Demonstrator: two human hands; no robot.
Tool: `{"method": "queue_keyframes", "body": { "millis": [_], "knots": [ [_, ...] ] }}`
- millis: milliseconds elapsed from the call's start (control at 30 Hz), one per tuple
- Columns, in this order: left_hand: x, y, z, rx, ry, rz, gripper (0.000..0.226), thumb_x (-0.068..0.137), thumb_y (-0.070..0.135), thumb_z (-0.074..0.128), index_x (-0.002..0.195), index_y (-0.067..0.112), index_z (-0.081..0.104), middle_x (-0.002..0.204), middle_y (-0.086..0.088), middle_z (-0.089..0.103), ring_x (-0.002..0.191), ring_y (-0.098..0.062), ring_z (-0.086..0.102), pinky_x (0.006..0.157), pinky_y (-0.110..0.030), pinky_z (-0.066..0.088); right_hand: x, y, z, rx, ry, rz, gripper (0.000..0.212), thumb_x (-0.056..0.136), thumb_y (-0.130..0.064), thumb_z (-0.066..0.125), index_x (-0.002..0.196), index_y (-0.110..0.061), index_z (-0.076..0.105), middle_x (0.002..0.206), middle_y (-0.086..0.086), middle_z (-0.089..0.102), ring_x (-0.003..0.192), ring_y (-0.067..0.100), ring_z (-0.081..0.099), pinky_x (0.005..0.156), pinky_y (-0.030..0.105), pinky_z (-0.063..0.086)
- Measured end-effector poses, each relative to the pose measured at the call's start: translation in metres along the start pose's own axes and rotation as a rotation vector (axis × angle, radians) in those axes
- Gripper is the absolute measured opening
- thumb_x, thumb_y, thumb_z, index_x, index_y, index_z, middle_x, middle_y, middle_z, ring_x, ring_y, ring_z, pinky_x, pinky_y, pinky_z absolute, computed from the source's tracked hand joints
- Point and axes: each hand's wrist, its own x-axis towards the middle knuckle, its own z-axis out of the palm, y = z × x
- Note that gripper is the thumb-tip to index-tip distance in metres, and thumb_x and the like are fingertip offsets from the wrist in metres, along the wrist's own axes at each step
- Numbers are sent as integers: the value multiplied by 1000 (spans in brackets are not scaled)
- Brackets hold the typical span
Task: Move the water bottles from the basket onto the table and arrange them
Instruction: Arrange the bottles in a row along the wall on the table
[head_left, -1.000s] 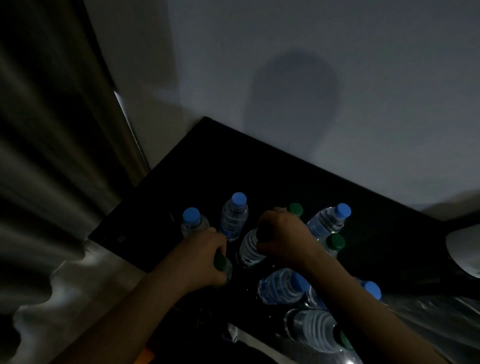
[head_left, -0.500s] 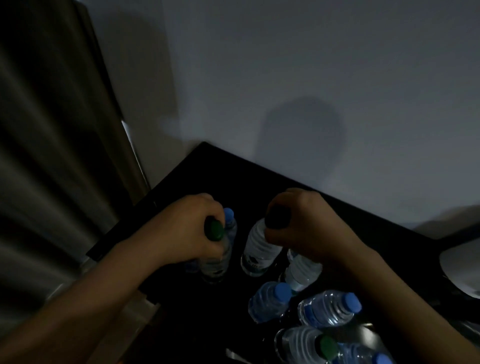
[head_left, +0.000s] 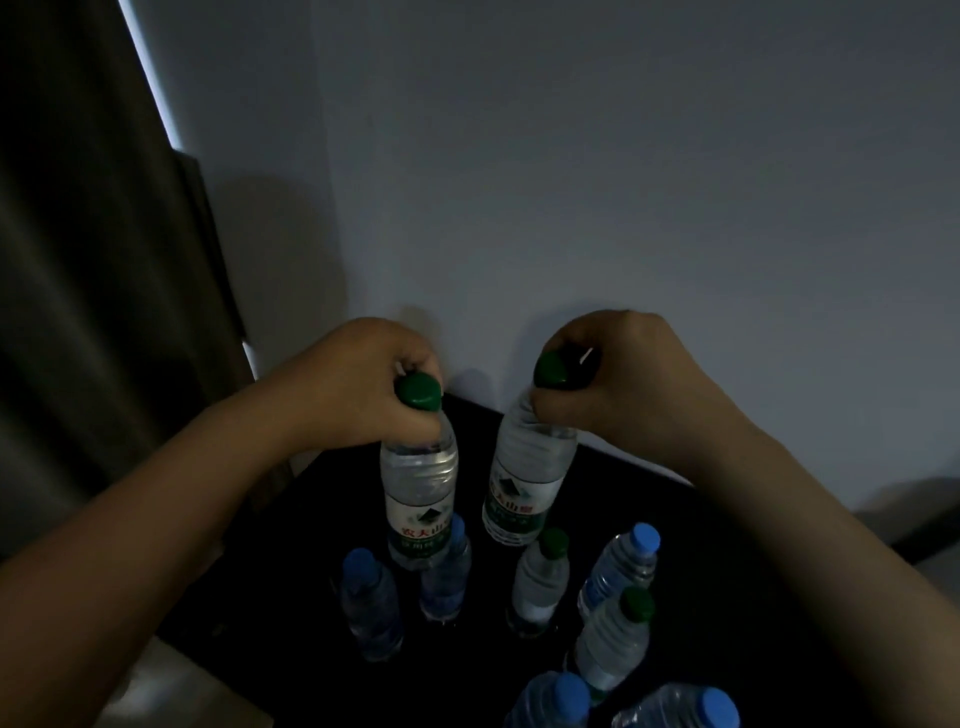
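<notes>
In the head view, the left hand (head_left: 358, 384) gripped one bottle (head_left: 418, 499) round its neck, just under the green cap. The right hand (head_left: 618, 379) gripped a second bottle (head_left: 524, 483) the same way, with the fingers curled tight on both. Both bottles seemed held clear of the black table (head_left: 701, 545), the right one tilted. They looked sealed and full of clear water, so probably weighty for their size, with thin walls that would give under a squeeze. The stiff neck under the cap looked the surest hold. Below them other bottles (head_left: 540, 582) stood on the table, some blue-capped and some green-capped, seemingly full too. No basket showed.
</notes>
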Motion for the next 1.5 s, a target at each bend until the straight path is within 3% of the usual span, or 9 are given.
{"method": "queue_keyframes", "body": {
  "millis": [133, 333, 567, 767, 1100, 1267, 1400, 1500],
  "knots": [
    [31, -13, -27, -16, -8, 88, 18, 56, 20, 81, 69, 21, 68, 69, 8, 66, 58, 0, 58, 52, -12, 44, 29, -4, 0, -49, 32, 12, 22, 66, -29, 74, 84, -17, 71, 80, -4, 67, 64, 2, 58, 54, 15, 45],
    [84, -50, -50, -22, -11, 130, 19, 56, 24, 80, 69, 27, 66, 66, 21, 63, 56, 5, 57, 47, -8, 41, 79, -10, 13, -87, 96, 70, 16, 69, -21, 75, 82, -12, 72, 78, 0, 69, 64, 5, 60, 58, 25, 50],
    [155, -118, -49, 10, -93, 237, 19, 53, 32, 76, 66, 26, 64, 69, 11, 60, 61, 1, 57, 52, -12, 39, 143, 6, 64, -110, 106, 186, 20, 70, -23, 78, 87, -13, 71, 84, 0, 66, 68, 5, 57, 62, 22, 50],
    [202, -172, -23, 97, -180, 251, 26, 54, 32, 76, 69, 35, 55, 80, 9, 56, 70, -4, 53, 56, -19, 34, 178, 30, 113, -82, 72, 299, 20, 70, -17, 77, 87, -7, 71, 87, 7, 68, 78, 18, 63, 71, 38, 55],
    [254, -229, 31, 137, -215, 273, 28, 56, 28, 78, 78, 17, 66, 78, 6, 51, 69, -11, 50, 59, -24, 35, 212, 76, 157, -122, -52, 374, 24, 70, -16, 76, 89, -2, 70, 92, 14, 68, 83, 25, 63, 74, 42, 55],
    [275, -253, 49, 124, -277, 248, 24, 65, 24, 77, 82, 12, 67, 83, -1, 54, 76, -17, 55, 69, -32, 47, 217, 92, 173, -141, -84, 392, 25, 69, -16, 76, 91, -6, 70, 94, 12, 67, 84, 24, 62, 73, 39, 54],
    [294, -268, 60, 143, -315, 213, 18, 68, 17, 75, 81, 9, 65, 82, -1, 50, 76, -19, 53, 62, -26, 37, 225, 103, 184, -124, -108, 420, 23, 69, -16, 75, 89, -6, 71, 93, 10, 68, 83, 23, 63, 73, 39, 54],
    [311, -277, 65, 192, -312, 214, 21, 67, 15, 74, 85, 7, 66, 85, -6, 52, 78, -23, 55, 67, -30, 41, 232, 112, 191, -122, -125, 457, 24, 68, -17, 75, 91, -8, 71, 95, 10, 67, 85, 24, 62, 75, 39, 54]
  ]
}}
